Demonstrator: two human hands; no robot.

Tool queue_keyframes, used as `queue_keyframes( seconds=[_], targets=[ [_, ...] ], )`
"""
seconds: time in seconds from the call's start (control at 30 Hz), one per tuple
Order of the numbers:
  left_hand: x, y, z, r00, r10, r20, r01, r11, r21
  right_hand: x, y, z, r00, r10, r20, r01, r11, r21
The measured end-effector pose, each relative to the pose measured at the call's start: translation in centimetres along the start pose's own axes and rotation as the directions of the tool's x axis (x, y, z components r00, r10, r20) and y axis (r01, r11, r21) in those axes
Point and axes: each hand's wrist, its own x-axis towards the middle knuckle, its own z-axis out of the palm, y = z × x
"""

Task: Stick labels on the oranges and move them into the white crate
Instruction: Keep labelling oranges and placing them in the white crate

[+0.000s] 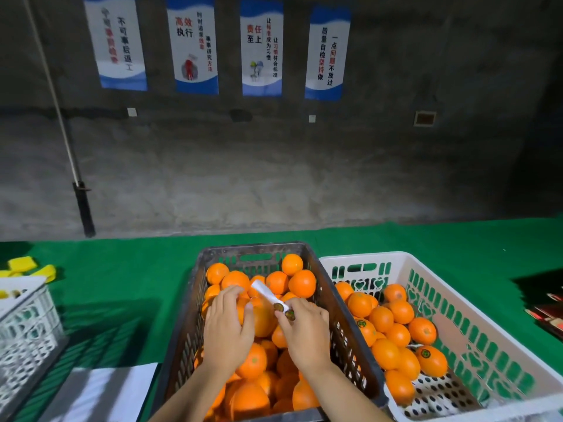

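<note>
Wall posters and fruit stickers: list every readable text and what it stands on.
"不可事后返工": leftmost poster; red column blurred.
"高效执行": second poster; small print unclear.
"责任至上": third poster; small print unclear.
"质量自检坚持做", "一点问题不放过": rightmost poster.
Stickers on strip and oranges: too small to read.

far-left poster (115,41): 不可事后返工 | second poster (195,44): 高效执行 | third poster (262,47): 责任至上 | right poster (327,53): 一点问题不放过
</note>
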Motion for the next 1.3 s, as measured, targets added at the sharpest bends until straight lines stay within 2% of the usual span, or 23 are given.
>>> queue_keyframes(
  seconds=[0.17, 0.33, 0.47, 0.67, 0.87, 1.07, 1.2, 1.3],
  targets=[
    [-0.3, 0.3, 0.4, 0.976, 0.219, 0.009, -0.218, 0.960, 0.179, -0.2, -0.2, -0.2, 1.000, 0.030, -0.009, -0.030, 0.999, 0.016],
    [-0.3, 0.0, 0.8, 0.918, 0.388, 0.079, -0.394, 0.876, 0.278, -0.1, 0.1, 0.0, 0.996, 0.028, 0.085, -0.032, 0.998, 0.045],
    [-0.2, -0.1, 0.7, 0.882, 0.458, 0.109, -0.467, 0.820, 0.331, -0.1, 0.0, 0.4, 0.987, 0.007, 0.163, -0.011, 1.000, 0.023],
    [-0.3, 0.1, 0.2, 0.865, 0.491, 0.105, -0.500, 0.824, 0.266, -0.2, 0.2, 0.6, 0.983, 0.004, 0.182, -0.015, 0.998, 0.061],
    [-0.2, 0.2, 0.2, 0.893, 0.443, 0.083, -0.450, 0.875, 0.177, -0.2, 0.3, 0.7, 0.978, -0.025, 0.207, 0.003, 0.994, 0.106],
    [0.1, -0.8, 0.4, 0.963, 0.258, 0.079, -0.267, 0.956, 0.125, -0.5, -0.2, 1.0, 0.952, -0.106, 0.288, 0.068, 0.988, 0.141],
    [0.3, -0.6, 0.7, 0.965, 0.254, 0.070, -0.259, 0.963, 0.074, -0.1, 0.0, 0.9, 0.952, 0.018, 0.304, -0.081, 0.978, 0.194],
    [0.4, -0.2, 0.4, 0.996, 0.088, 0.021, -0.087, 0.995, -0.058, 0.1, 0.4, 0.8, 0.961, 0.141, 0.237, -0.174, 0.977, 0.123]
  ],
)
